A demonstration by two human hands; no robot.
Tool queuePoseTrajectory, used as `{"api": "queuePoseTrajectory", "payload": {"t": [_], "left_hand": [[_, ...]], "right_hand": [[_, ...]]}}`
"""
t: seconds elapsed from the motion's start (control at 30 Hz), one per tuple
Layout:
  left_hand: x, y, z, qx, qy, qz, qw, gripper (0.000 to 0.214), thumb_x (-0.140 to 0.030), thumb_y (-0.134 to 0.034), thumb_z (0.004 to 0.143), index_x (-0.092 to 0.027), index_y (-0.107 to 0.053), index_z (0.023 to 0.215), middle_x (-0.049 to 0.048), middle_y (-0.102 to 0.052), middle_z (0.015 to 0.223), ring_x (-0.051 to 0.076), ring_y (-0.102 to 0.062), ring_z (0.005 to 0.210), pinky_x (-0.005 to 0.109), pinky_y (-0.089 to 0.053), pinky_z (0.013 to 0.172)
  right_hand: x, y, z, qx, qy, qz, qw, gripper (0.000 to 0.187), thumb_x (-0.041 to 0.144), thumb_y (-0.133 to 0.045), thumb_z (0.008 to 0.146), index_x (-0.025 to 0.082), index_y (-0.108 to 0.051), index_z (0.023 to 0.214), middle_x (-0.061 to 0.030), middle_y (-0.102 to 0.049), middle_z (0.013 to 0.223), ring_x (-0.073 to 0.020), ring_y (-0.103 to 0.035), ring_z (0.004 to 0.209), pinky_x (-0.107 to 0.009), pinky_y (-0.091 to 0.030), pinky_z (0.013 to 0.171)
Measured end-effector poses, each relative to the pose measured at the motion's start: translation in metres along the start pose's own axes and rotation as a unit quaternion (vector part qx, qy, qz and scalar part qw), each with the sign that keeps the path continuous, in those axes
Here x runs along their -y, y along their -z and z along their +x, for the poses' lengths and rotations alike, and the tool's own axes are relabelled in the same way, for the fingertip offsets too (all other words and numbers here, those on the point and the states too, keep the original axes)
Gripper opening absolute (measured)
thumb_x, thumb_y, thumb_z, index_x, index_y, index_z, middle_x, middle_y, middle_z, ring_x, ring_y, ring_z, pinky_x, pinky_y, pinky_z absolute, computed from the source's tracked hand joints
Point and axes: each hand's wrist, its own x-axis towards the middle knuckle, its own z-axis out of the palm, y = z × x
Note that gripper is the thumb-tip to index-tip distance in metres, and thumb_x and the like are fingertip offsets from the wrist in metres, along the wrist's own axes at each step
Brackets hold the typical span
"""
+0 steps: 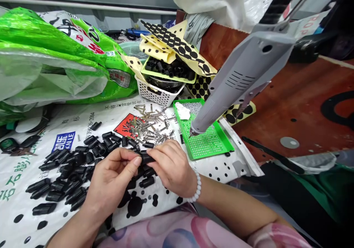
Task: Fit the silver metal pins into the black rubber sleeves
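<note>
Black rubber sleeve (147, 158): close fingertip pinch, left fingers (132, 162) and right fingers (157, 151) nearly shut on it, grip steady; loose sleeves (74, 159) alongside on printed sacking (83, 115).

A short black sleeve (147, 158) is gripped crosswise between the fingertips of the left hand (110, 179) and the right hand (172, 168). Many similar black sleeves (68, 170) are scattered loosely to the left of and beneath the hands, lying at varied angles.
</note>
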Motion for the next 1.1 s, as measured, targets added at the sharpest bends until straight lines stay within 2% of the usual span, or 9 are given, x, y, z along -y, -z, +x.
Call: {"api": "queuePoseTrajectory", "payload": {"t": [0.17,0.33,0.4,0.57,0.7,0.8,0.93,1.0,1.1], "left_hand": [[0.004,-0.003,0.001,0.009,-0.031,-0.022,0.999,0.011,-0.027,-0.064,0.074,-0.018,-0.058,0.073,-0.0029,-0.059,0.068,0.008,-0.054,0.055,0.017,-0.047,0.052],[0.011,0.0,0.002,0.047,-0.078,-0.02,0.996,0.004,-0.021,-0.061,0.077,-0.021,-0.057,0.075,-0.0031,-0.058,0.075,0.008,-0.056,0.06,0.016,-0.048,0.055],[0.012,0.001,0.002,0.057,-0.104,-0.007,0.993,0.004,-0.018,-0.059,0.079,-0.021,-0.056,0.077,-0.0028,-0.057,0.077,0.008,-0.056,0.063,0.017,-0.048,0.057],[0.016,0.003,0.0,0.08,-0.172,0.052,0.981,0.009,-0.012,-0.054,0.081,-0.022,-0.054,0.081,-0.0012,-0.057,0.08,0.011,-0.058,0.073,0.019,-0.048,0.064],[0.018,0.006,0.001,0.104,-0.188,0.064,0.975,0.012,-0.011,-0.052,0.082,-0.022,-0.053,0.084,-0.0002,-0.057,0.081,0.012,-0.058,0.075,0.021,-0.048,0.065],[0.02,0.008,0.001,0.111,-0.184,0.067,0.974,0.011,-0.011,-0.052,0.082,-0.022,-0.053,0.084,0.0003,-0.058,0.084,0.012,-0.059,0.075,0.021,-0.049,0.066],[0.024,0.011,0.0,0.104,-0.177,0.071,0.976,0.01,-0.012,-0.052,0.082,-0.022,-0.054,0.083,0.0003,-0.059,0.085,0.011,-0.059,0.074,0.019,-0.049,0.063],[0.025,0.013,-0.001,0.101,-0.176,0.069,0.977,0.01,-0.012,-0.052,0.082,-0.022,-0.054,0.083,0.0003,-0.059,0.085,0.012,-0.06,0.075,0.019,-0.05,0.062],[0.024,0.013,-0.002,0.088,-0.18,0.075,0.977,0.009,-0.013,-0.053,0.081,-0.022,-0.055,0.083,0.0008,-0.06,0.085,0.013,-0.061,0.074,0.02,-0.05,0.063]], "right_hand": [[-0.002,0.0,-0.003,0.036,-0.076,0.115,0.99,0.022,0.021,-0.048,0.089,0.007,-0.061,0.1,-0.0105,-0.064,0.087,-0.0177,-0.056,0.08,-0.034,-0.047,0.075],[-0.003,0.006,-0.004,0.098,-0.183,0.288,0.935,0.02,0.021,-0.054,0.084,0.011,-0.065,0.098,-0.0066,-0.063,0.083,-0.0146,-0.057,0.077,-0.028,-0.047,0.072],[-0.004,0.007,-0.004,0.12,-0.246,0.366,0.889,0.017,0.021,-0.055,0.082,0.013,-0.066,0.093,-0.0038,-0.062,0.079,-0.0128,-0.056,0.073,-0.026,-0.046,0.069],[-0.005,0.004,-0.007,0.187,-0.391,0.537,0.724,0.026,0.036,-0.059,0.079,0.011,-0.064,0.085,0.0021,-0.056,0.061,-0.0063,-0.048,0.053,-0.021,-0.041,0.055],[-0.006,-0.001,-0.01,0.204,-0.415,0.609,0.644,0.042,0.051,-0.061,0.074,0.009,-0.064,0.077,0.002,-0.056,0.059,-0.0044,-0.047,0.048,-0.019,-0.038,0.049],[-0.004,-0.006,-0.014,0.199,-0.428,0.643,0.603,0.044,0.052,-0.062,0.073,0.008,-0.064,0.074,0.0015,-0.056,0.057,-0.0043,-0.048,0.045,-0.019,-0.037,0.046],[0.0,-0.013,-0.016,0.194,-0.461,0.696,0.515,0.043,0.05,-0.064,0.072,0.007,-0.065,0.08,0.0042,-0.052,0.052,-0.0047,-0.046,0.042,-0.021,-0.041,0.047],[0.002,-0.015,-0.016,0.186,-0.463,0.694,0.519,0.042,0.049,-0.065,0.071,0.008,-0.065,0.08,0.0042,-0.053,0.053,-0.0049,-0.046,0.043,-0.022,-0.042,0.048],[0.003,-0.016,-0.015,0.164,-0.459,0.662,0.569,0.04,0.047,-0.067,0.071,0.009,-0.065,0.079,0.0034,-0.056,0.055,-0.0044,-0.048,0.044,-0.019,-0.04,0.047]]}}
